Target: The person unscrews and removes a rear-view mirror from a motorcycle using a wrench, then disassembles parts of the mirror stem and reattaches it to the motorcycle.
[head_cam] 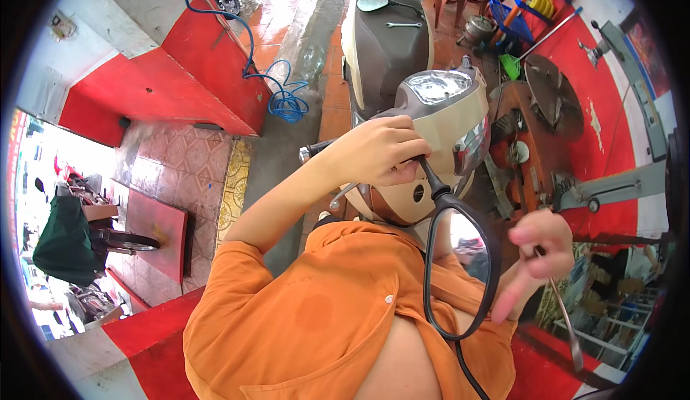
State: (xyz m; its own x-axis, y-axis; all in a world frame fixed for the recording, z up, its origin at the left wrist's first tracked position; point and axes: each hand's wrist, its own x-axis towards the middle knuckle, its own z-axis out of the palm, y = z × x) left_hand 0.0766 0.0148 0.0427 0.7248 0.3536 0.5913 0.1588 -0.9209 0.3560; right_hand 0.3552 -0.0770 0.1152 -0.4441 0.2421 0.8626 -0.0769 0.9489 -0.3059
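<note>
My left hand (385, 149) grips the black stem of a scooter's rear-view mirror (457, 276), beside the handlebar. The mirror's oval glass hangs in front of my orange shirt and faces up towards me. Off to the right, my right hand (542, 252) is curled around a slim metal hand tool (563, 314) with a flattened end; motion blur hides its exact kind. In front of me stands a cream and brown scooter (426, 195). On its dark seat (391, 60) lie a second mirror (373, 2) and an open-end wrench (404, 25).
A coiled blue air hose (288, 101) lies on the floor left of the scooter. At right stand a brown workbench (525, 146) with metal parts and a red-and-white wall (595, 130). A red-and-white partition (215, 66) rises at left; a covered motorbike (73, 241) stands beyond.
</note>
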